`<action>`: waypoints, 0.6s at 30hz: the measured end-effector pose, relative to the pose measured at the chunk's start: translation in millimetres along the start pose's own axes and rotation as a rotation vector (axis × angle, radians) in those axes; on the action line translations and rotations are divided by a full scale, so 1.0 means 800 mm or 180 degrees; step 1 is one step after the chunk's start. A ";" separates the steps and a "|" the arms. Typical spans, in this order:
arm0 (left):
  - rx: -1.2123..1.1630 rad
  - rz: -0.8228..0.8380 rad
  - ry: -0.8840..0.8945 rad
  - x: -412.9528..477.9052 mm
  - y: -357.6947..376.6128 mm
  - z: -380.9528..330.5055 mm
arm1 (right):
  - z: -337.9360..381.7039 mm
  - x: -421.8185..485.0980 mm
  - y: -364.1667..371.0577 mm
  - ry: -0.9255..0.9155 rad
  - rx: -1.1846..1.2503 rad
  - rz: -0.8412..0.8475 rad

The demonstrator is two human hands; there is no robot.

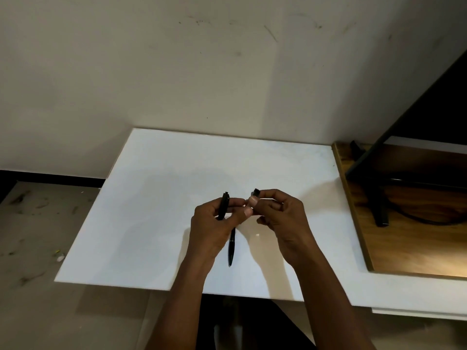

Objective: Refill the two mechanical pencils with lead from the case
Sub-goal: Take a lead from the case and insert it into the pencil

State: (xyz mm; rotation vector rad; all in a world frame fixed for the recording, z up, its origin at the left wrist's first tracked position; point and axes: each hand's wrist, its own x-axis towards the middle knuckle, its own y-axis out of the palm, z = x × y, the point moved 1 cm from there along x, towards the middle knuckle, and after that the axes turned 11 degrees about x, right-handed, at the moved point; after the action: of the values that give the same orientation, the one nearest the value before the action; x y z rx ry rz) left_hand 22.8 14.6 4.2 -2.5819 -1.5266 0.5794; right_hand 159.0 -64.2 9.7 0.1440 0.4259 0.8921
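1. The left hand (214,223) grips a black mechanical pencil (224,205), held roughly upright with its top end pointing away.
2. The right hand (280,218) pinches the small dark lead case (255,192), just right of that pencil's top; thumbs nearly touch.
3. Whether the case is open, or holds lead, cannot be told.
4. The second pencil (231,248) lies on the white board (151,198) below the hands, lengthwise toward the person.
5. A tiny white speck (257,234) rests nearby.

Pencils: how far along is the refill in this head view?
Nothing looks finished. In hand: the left hand holds one black pencil upright, and the right hand pinches a small dark piece, probably the lead case; no lead is visible. Left: the second pencil lies untouched on the white board.
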 end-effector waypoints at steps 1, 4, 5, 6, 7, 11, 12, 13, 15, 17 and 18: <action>-0.0012 0.0008 0.0032 0.000 -0.001 0.000 | 0.000 0.000 0.000 0.0052 0.0051 0.0022; 0.0107 -0.0011 0.0125 0.001 -0.003 0.002 | -0.001 0.001 -0.001 0.0254 0.0153 0.0118; 0.0154 -0.0026 0.0144 0.000 -0.003 0.002 | 0.000 0.001 -0.001 0.0276 0.0145 0.0153; 0.0187 -0.0035 0.0141 0.000 -0.003 0.001 | 0.000 0.000 0.000 0.0249 0.0128 0.0176; 0.0229 -0.0042 0.0121 0.000 -0.003 0.001 | 0.001 0.000 0.001 0.0177 0.0113 0.0179; 0.0390 -0.0079 0.0043 0.000 -0.003 0.001 | 0.003 0.003 0.002 -0.0355 -0.0205 0.0046; 0.0421 -0.0074 0.0047 0.000 -0.003 0.001 | 0.002 0.004 0.002 -0.0441 -0.0382 0.0018; 0.0467 -0.0071 0.0063 0.000 -0.003 0.001 | 0.001 0.005 0.002 -0.0483 -0.0515 -0.0008; 0.0569 -0.0073 0.0088 0.000 -0.004 0.000 | 0.000 0.007 0.002 -0.0481 -0.0611 -0.0048; 0.0663 -0.0080 0.0113 0.001 -0.004 0.000 | -0.001 0.008 0.002 -0.0426 -0.0627 -0.0071; 0.0697 -0.0091 0.0115 0.001 -0.004 0.000 | -0.002 0.008 0.003 -0.0410 -0.0627 -0.0078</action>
State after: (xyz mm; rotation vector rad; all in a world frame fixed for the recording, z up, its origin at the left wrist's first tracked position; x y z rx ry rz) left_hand 20.0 16.7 5.0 -2.3902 -1.4007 0.6535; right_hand 160.4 -57.8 7.2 0.0152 0.2180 0.8902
